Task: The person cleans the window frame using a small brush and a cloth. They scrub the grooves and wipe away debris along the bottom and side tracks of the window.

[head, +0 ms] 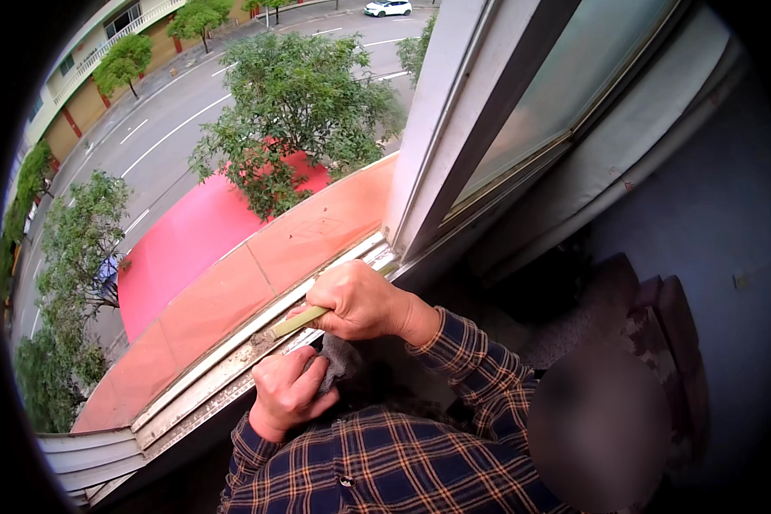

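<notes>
My right hand (360, 302) is closed round a flat yellow-green strip tool (301, 322), whose end rests in the dirty track of a white sliding-window frame (212, 379). Loose grit and dirt (257, 344) lie in the track by the tool's tip. Just below and left of it, my left hand (290, 389) grips a bunched grey cloth (339, 360) at the inner edge of the sill. The fingertips of my right hand are partly hidden.
A window sash (482, 122) stands upright to the right, with a pale curtain (642, 135) beside it. Outside the track runs an orange tiled ledge (212, 308); a red awning (193, 238), trees and a road lie far below. A dark sofa (668, 334) is behind at the right.
</notes>
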### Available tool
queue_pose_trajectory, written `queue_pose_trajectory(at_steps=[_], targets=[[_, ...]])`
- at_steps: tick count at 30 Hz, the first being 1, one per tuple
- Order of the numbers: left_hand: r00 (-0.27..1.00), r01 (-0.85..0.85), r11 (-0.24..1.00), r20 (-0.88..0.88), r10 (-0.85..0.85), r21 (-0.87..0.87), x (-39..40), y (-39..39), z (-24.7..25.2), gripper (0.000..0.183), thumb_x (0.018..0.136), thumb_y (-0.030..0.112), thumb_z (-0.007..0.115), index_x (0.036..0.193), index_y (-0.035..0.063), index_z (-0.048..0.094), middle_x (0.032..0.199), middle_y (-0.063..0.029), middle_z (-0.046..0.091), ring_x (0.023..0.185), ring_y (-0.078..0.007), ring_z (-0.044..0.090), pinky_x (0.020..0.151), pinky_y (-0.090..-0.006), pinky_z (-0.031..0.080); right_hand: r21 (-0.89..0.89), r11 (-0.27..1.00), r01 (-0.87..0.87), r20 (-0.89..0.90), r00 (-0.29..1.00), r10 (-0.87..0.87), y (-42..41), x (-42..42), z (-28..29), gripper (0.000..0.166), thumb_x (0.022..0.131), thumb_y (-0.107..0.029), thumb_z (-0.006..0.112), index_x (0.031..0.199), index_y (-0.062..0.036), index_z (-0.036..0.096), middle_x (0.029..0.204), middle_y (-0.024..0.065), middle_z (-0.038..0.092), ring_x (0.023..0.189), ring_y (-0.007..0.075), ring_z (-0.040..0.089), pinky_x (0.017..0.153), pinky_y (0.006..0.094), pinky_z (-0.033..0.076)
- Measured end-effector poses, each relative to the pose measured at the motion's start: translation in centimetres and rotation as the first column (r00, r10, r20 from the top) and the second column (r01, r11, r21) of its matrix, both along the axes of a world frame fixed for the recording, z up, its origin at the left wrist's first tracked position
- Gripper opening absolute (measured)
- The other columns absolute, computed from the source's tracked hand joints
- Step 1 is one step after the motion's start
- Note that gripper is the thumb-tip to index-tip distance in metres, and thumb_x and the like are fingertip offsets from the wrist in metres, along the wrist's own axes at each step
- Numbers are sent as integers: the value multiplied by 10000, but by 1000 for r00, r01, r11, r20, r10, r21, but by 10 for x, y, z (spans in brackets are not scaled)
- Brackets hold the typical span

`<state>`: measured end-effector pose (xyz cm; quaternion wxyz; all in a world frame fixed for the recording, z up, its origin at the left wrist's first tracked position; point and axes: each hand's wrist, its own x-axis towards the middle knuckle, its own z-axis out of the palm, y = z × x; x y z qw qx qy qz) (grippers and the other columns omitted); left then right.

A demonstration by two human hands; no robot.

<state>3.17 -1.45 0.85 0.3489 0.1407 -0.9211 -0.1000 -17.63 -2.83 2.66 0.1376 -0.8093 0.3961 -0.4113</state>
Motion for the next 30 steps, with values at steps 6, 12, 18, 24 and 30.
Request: queue_pose_trajectory(at_steps=[6, 12, 18, 24, 30], targets=[[1000, 2, 1000, -16, -2, 5, 1, 2, 1, 349, 558, 211, 714, 844, 22, 651, 811, -103, 604, 590, -258, 571, 521, -348, 449, -6, 988, -157, 80, 984, 157, 4, 10, 9, 354, 805, -216, 669, 588, -43, 450, 575, 132, 477, 554, 340, 510, 504, 405, 400], [999, 3, 1000, -35, -2, 11, 12, 16, 2, 365, 533, 179, 686, 837, -22, 666, 767, -137, 613, 647, -303, 601, 578, -387, 464, 49, 955, -292, 146, 948, 282, 6, 40, 16, 358, 809, -232, 656, 586, -40, 452, 566, 136, 473, 556, 350, 518, 507, 413, 400], [997, -72, 997, 6, 72, 0, 50, 33, -15, 413, 543, 154, 743, 929, 13, 699, 890, -110, 676, 850, -286, 657, 768, -370, 496, -26, 924, -381, 237, 896, 376, 9, 96, 16, 381, 798, -247, 673, 576, -41, 442, 561, 138, 470, 549, 349, 508, 499, 424, 392], [991, -125, 960, -14, 133, 252, 87, 55, -37, 560, 577, 30, 766, 1121, 18, 633, 991, -88, 677, 991, -236, 644, 874, -345, 490, -98, 910, -404, 341, 845, 412, 12, 147, 16, 403, 814, -236, 678, 559, -48, 429, 546, 126, 449, 531, 333, 490, 476, 412, 372], [974, -226, 974, -15, 226, -9, 74, 44, 1, 396, 550, 166, 741, 921, 45, 674, 823, -85, 623, 608, -255, 586, 528, -349, 446, -260, 902, -345, 491, 757, 431, 16, 104, 48, 298, 853, -171, 627, 597, -65, 516, 554, 84, 458, 521, 299, 479, 478, 395, 368]])
